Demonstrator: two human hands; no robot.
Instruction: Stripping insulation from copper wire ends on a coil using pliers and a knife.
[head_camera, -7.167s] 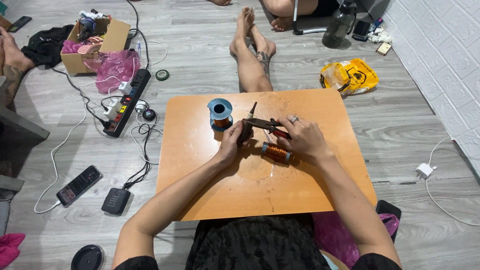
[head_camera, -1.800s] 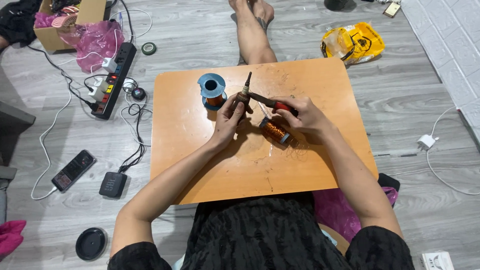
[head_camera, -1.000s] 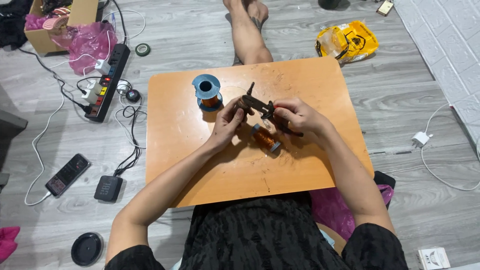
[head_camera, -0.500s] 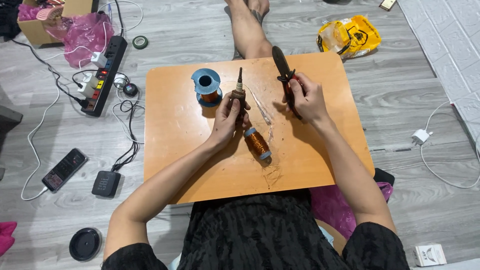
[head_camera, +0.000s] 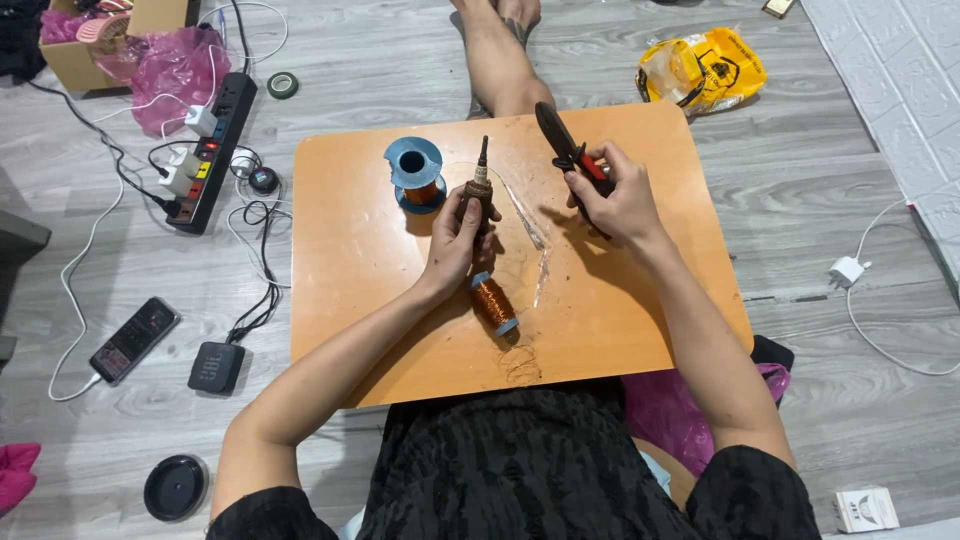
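Left hand (head_camera: 458, 232) grips rod (head_camera: 483, 200) carrying copper coil (head_camera: 494, 303), coil below the hand. Right hand (head_camera: 620, 195) closed on pliers (head_camera: 567, 155), apparently shut. Blue spool (head_camera: 416, 172) beside left hand.

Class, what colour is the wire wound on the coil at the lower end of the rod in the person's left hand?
Coppery orange wire on the coil, seen in the head view.

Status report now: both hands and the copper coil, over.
Left hand grips rod of copper coil. Right hand holds pliers, raised. Blue spool beside, nothing in the way.
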